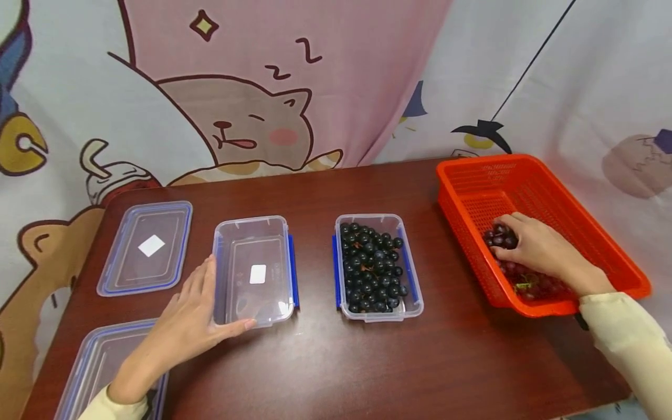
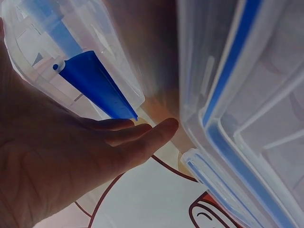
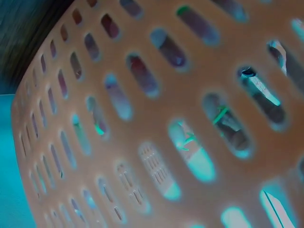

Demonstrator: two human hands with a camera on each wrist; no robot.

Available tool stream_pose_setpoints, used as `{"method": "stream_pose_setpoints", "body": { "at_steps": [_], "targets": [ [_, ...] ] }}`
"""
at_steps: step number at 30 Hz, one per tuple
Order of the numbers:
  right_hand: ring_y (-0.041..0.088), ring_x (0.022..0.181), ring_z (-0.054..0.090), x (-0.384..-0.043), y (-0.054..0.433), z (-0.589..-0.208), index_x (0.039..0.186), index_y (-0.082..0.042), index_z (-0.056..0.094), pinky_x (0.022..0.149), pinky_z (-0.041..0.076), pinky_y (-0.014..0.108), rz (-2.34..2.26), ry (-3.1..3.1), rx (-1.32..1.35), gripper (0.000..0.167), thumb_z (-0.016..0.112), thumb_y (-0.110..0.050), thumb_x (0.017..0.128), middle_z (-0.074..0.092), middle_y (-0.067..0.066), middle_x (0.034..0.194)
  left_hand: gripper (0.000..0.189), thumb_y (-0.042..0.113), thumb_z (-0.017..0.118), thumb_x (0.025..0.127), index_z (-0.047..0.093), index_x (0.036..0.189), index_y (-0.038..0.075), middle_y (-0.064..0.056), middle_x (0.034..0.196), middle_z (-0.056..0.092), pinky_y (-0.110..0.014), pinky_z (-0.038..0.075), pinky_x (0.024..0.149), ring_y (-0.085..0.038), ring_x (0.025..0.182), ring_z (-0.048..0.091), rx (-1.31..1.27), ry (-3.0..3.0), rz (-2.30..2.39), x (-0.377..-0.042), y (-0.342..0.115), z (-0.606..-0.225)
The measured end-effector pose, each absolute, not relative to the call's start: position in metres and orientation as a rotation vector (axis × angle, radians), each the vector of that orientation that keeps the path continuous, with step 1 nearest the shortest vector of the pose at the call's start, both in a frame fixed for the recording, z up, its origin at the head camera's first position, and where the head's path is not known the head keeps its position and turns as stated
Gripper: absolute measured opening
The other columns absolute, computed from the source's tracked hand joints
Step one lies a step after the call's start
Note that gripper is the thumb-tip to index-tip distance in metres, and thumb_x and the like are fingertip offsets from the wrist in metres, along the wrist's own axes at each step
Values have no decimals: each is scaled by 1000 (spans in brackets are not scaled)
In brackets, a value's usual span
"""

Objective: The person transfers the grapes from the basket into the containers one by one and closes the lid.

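Observation:
My left hand [image 1: 184,315] lies along the left side of a clear plastic container [image 1: 231,268] with blue latches, its fingers straight and the thumb at the near edge. Only a white square label shows inside that container. The left wrist view shows the straight fingers close by a blue latch [image 2: 97,85]. Over in the orange basket [image 1: 457,216], my right hand [image 1: 543,248] grips a bunch of dark red grapes [image 1: 501,237]. More red grapes [image 1: 541,284] lie beneath it, partly hidden by the hand. Basket slots [image 3: 142,76] fill the right wrist view.
A second clear container [image 1: 413,291] holds black grapes at mid-table. Two clear lids with blue seals lie on the left: one lid [image 1: 181,239] at the back, another lid [image 1: 86,361] nearer, partly behind the left arm. A printed curtain [image 1: 357,81] hangs behind the table [image 1: 325,361].

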State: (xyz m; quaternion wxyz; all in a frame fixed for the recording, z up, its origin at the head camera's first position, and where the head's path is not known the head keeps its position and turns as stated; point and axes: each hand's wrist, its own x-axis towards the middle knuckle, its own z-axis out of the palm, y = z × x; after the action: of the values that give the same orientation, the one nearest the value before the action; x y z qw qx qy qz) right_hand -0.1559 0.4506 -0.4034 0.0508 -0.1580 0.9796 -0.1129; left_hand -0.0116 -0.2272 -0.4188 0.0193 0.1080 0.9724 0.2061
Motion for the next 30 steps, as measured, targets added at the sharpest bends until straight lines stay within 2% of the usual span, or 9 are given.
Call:
{"method": "stream_pose_setpoints", "body": {
  "at_steps": [6, 13, 16, 24, 30],
  "targets": [
    [39, 105, 65, -156, 447, -399, 138, -5, 67, 95, 53, 71, -411, 3042, -505, 55, 91, -21, 91, 65, 19, 124, 148, 76, 84, 81, 0, 171, -8, -40, 169, 24, -84, 37, 103, -61, 148, 34, 329, 3012, 646, -10, -228, -421],
    [47, 111, 62, -156, 450, -398, 149, -1, 57, 96, 49, 76, -307, 2918, -435, 66, 85, -32, 97, 58, 29, 133, 148, 74, 85, 81, 2, 171, -8, -42, 167, 27, -82, 41, 101, -62, 146, 37, 372, 3035, 644, -12, -228, -422],
    [45, 109, 62, -157, 451, -399, 150, -2, 57, 95, 50, 76, -307, 2907, -438, 68, 86, -33, 97, 57, 28, 132, 148, 73, 86, 81, 1, 171, -8, -42, 167, 26, -82, 40, 102, -62, 146, 37, 371, 3030, 653, -12, -229, -423],
    [38, 100, 65, -156, 451, -403, 140, -2, 68, 91, 55, 70, -383, 3024, -560, 57, 91, -18, 91, 64, 22, 122, 148, 72, 86, 81, 0, 171, -7, -42, 167, 27, -83, 39, 103, -63, 146, 37, 363, 3023, 680, -10, -229, -424],
    [48, 105, 64, -149, 447, -394, 141, 0, 69, 92, 52, 75, -485, 3081, -478, 55, 90, -12, 92, 62, 29, 127, 148, 72, 87, 81, -1, 171, -7, -43, 166, 29, -82, 39, 102, -63, 145, 38, 371, 3014, 684, -11, -229, -423]
  ]
}}
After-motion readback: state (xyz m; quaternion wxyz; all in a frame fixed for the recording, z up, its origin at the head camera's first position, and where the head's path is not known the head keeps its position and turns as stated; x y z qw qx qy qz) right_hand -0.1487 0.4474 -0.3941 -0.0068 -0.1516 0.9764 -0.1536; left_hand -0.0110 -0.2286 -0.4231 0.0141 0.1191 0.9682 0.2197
